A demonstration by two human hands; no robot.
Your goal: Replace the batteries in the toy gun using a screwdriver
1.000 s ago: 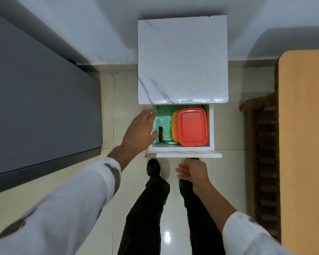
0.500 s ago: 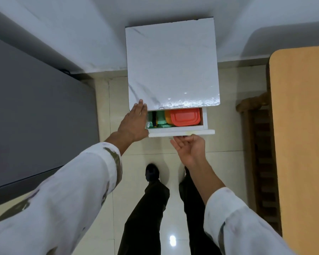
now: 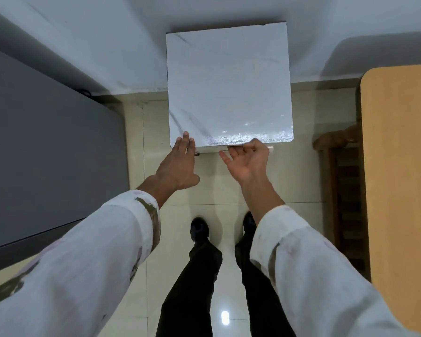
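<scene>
A white marble-patterned cabinet [image 3: 229, 88] stands against the wall, and its drawer front [image 3: 209, 153] shows only as a thin strip under the top's near edge. My left hand [image 3: 179, 164] lies flat with straight fingers on the cabinet's near left corner. My right hand [image 3: 249, 158] is palm-up at the drawer front, fingers against its edge. The screwdriver and the containers inside the drawer are hidden. No toy gun or batteries are in sight.
A dark grey surface [image 3: 46, 147] fills the left side. A wooden table [image 3: 399, 166] runs along the right, with a wooden chair [image 3: 345, 190] beside it. My legs and black shoes [image 3: 199, 229] stand on the glossy tiled floor.
The drawer, open a second ago with the screwdriver and red-lidded containers showing, has slid in under the top. My right hand pushed it; my left moved onto the cabinet corner.
</scene>
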